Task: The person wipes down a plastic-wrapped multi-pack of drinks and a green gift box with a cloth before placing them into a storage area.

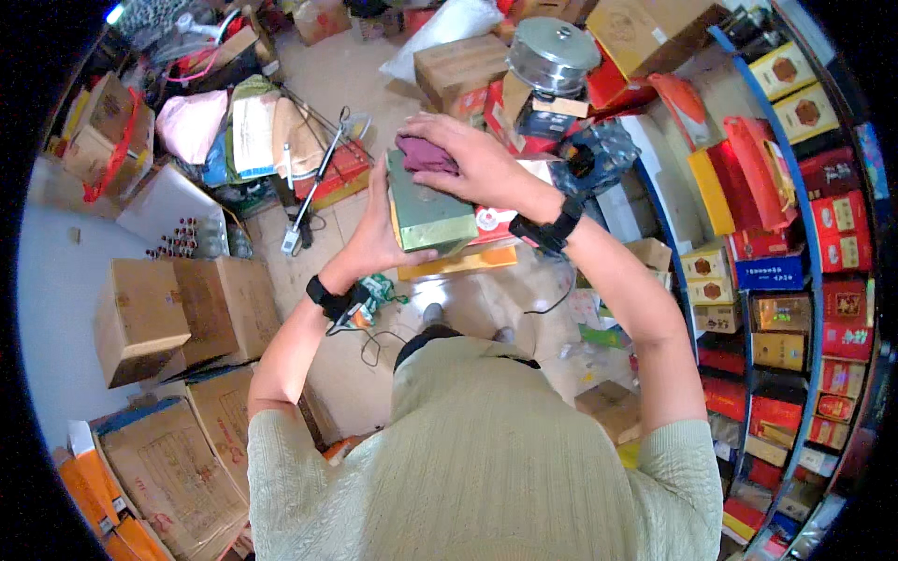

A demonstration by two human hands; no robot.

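Note:
In front of me is a green box [433,207] with a shiny, paler end face. My left hand [375,235] grips it from the left and below, the thumb along its near lower edge. A bunched purple cloth [423,156] lies pressed on the upper face of the box. My right hand [466,158] holds this cloth from above, fingers spread over its far side and thumb along its near side. Below the green box, a red and white box [494,223] and a yellow box edge [484,261] show; the green box partly covers them.
A metal steamer pot [554,52] stands on boxes beyond my hands. Shelves with blue posts [807,231] full of boxed goods line the right. Cardboard cartons [147,308] and small bottles [186,238] are at left. A selfie-stick-like pole [319,175] and a dark cable [554,301] lie on the floor.

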